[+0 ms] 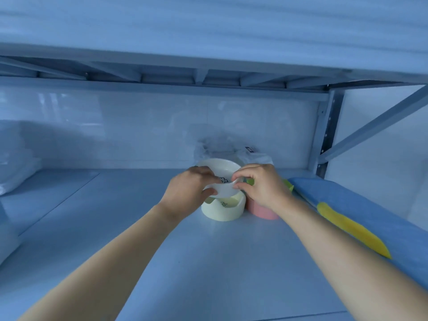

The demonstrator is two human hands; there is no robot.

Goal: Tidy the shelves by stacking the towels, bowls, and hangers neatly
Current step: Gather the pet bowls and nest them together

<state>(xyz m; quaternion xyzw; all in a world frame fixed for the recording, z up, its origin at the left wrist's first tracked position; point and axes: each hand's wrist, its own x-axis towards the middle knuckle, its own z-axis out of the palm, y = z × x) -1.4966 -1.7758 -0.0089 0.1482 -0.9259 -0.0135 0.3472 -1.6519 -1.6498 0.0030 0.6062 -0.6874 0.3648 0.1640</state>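
1. Two hands are in the middle of the frame, and both grasp the same white bowl.
2. The left hand has its fingers curled over the bowl's near-left rim, with the thumb underneath.
3. The right hand pinches the near-right rim between thumb and fingertips.
4. The white bowl is tilted toward the camera, and a small dark drawing shows inside it. It is held over a cream bowl that stands on the shelf. I cannot tell whether the two bowls touch.
5. A pink bowl stands just to the right of the cream one, partly hidden under the right wrist. That makes three bowls I can count for sure.
6. A green thing peeks out behind the right hand, and I cannot tell what it is.
7. One blue towel lies along the right side of the frame, with one long yellow strip on top of it.
8. One crumpled clear plastic bag sits behind the bowls against the back wall.
9. One white bundle lies at the left edge of the frame.
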